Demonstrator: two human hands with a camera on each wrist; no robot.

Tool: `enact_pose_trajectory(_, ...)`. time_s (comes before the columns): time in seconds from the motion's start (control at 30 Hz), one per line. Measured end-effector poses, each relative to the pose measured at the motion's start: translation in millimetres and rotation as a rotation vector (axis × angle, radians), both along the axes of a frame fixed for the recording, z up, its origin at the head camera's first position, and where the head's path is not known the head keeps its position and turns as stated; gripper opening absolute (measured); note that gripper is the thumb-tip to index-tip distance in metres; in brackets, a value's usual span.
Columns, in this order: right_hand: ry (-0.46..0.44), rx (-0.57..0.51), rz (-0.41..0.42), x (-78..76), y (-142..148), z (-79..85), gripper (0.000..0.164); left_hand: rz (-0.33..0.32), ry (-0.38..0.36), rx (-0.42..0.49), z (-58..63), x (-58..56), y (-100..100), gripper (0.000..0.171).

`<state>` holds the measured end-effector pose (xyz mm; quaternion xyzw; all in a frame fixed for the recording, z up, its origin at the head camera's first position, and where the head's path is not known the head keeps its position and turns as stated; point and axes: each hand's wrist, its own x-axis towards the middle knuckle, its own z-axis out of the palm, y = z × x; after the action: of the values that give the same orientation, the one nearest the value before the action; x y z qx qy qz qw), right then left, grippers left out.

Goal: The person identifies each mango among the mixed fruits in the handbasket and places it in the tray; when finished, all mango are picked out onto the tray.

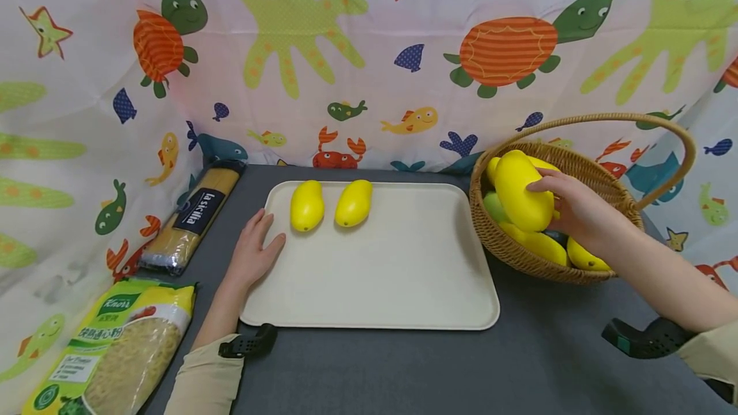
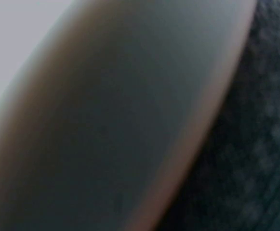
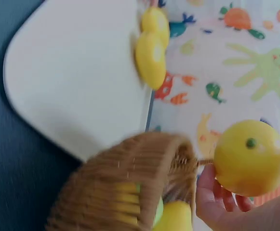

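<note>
My right hand [image 1: 579, 207] grips a yellow mango [image 1: 521, 191] above the wicker basket [image 1: 497, 245], with fingers and thumb around its side. In the right wrist view, the small green stem spot of this mango [image 3: 250, 156] faces the camera. Inside the basket lie several yellow fruits [image 1: 536, 243] and a green one [image 1: 494, 207], partly hidden by the held mango. My left hand [image 1: 256, 252] rests at the left rim of the cream tray [image 1: 380, 274], fingers relaxed. Two more mangoes, a left one [image 1: 307, 205] and a right one [image 1: 353, 203], lie along the tray's far side.
On the left, a spaghetti pack [image 1: 196, 216] leans near the curtain, and a Knorr pasta bag [image 1: 115, 351] lies closer to me. The basket's tall handle [image 1: 688, 146] arches over its right side. A printed curtain [image 1: 375, 37] hangs behind the grey table [image 1: 392, 370].
</note>
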<state>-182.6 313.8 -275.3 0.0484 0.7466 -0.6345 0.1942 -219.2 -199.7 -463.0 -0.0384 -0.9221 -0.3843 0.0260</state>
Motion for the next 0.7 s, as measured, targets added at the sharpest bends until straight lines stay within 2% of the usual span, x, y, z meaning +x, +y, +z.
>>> enact_pose_trajectory(0.13, -0.038, -0.283, -0.034, 13.2, -6, 1.4, 0.052, 0.001, 0.009, 0.002, -0.3, 0.0, 0, 0.064)
enact_pose_trajectory(0.27, -0.048, -0.448, -0.052, 20.3, -26, -0.5, 0.042, 0.0, 0.02, 0.002, -0.7, -0.1, -1, 0.063)
enact_pose_trajectory(0.37, -0.06, -0.477, -0.075, 22.9, -46, -4.5, 0.042, -0.002, 0.019, 0.004, -0.3, 0.1, -1, 0.062)
enact_pose_trajectory(0.5, -0.086, -0.46, -0.072, 22.6, -72, -12.7, 0.044, 0.002, 0.01, 0.01, 0.6, 0.7, -1, 0.063)
enact_pose_trajectory(0.6, -0.102, -0.438, -0.058, 18.2, -91, -21.8, 0.048, 0.006, 0.008, 0.014, 0.3, 0.3, -1, 0.063)
enact_pose_trajectory(0.7, -0.115, -0.43, -0.079, 10.9, -108, -35.3, 0.05, 0.004, 0.003, 0.021, 0.6, 0.5, -1, 0.063)
